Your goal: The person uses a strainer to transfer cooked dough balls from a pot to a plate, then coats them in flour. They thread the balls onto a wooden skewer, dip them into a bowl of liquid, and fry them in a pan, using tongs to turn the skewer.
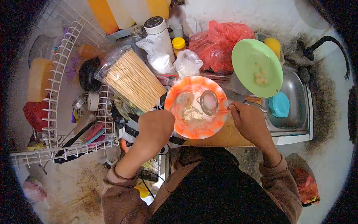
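An orange-and-white plate (218, 128) with a wavy rim is in front of me, with pale, crumbly food (192, 114) and cloudy liquid in it. My left hand (156, 127) is closed at the plate's left rim; its fingertips are hidden. Between thumb and fingers, my right hand (248, 121) grips the handle of a small mesh strainer (209, 102). The strainer's round head is over the right half of the plate.
A green plate (248, 59) with small pale pieces stands beside the sink (298, 100), which holds a turquoise bowl (279, 104). Bagged skewers (132, 80), a white flask (160, 41) and a red bag (220, 44) crowd the back. A wire rack (56, 108) stands left.
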A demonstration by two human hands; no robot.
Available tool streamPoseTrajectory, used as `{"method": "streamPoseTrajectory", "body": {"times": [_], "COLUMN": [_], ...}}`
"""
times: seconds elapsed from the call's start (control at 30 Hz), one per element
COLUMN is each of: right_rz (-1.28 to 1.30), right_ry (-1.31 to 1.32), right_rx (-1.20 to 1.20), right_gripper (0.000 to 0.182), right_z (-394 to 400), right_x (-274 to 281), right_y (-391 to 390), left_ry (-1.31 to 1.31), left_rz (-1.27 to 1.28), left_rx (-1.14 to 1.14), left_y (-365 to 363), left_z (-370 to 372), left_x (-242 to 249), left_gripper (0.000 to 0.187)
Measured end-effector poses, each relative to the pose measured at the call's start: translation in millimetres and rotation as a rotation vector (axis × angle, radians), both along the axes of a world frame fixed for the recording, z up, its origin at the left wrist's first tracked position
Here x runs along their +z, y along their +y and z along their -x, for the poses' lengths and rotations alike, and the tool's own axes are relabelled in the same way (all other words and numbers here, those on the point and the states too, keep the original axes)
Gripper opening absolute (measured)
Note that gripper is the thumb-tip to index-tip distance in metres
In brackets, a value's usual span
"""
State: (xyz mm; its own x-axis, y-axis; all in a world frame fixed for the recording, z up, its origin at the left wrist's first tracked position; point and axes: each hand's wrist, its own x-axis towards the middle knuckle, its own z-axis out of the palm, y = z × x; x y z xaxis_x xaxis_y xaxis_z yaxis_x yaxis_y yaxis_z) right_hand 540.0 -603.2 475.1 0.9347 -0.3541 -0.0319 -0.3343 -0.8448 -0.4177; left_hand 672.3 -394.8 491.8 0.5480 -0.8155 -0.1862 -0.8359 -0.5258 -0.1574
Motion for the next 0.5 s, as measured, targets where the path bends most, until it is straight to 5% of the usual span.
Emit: {"method": "streamPoseTrajectory", "body": {"times": [0.27,0.5], "right_rz": [-0.050,-0.179], "right_ry": [0.011,-0.143], "right_rx": [-0.015,-0.035], "right_gripper": [0.026,0.029], "right_z": [0.1,4.6], "right_x": [-6.5,-38.5], "right_y": [2.3,-8.8], "left_ry": [0.062,0.426], "left_rz": [-0.069,0.216], "left_rx": [0.045,0.136], "left_y": [-5.3,-2.6], "left_z": [-1.4,2.0], "left_x": [-18.6,9.6], "left_gripper": [0.015,0.031]}}
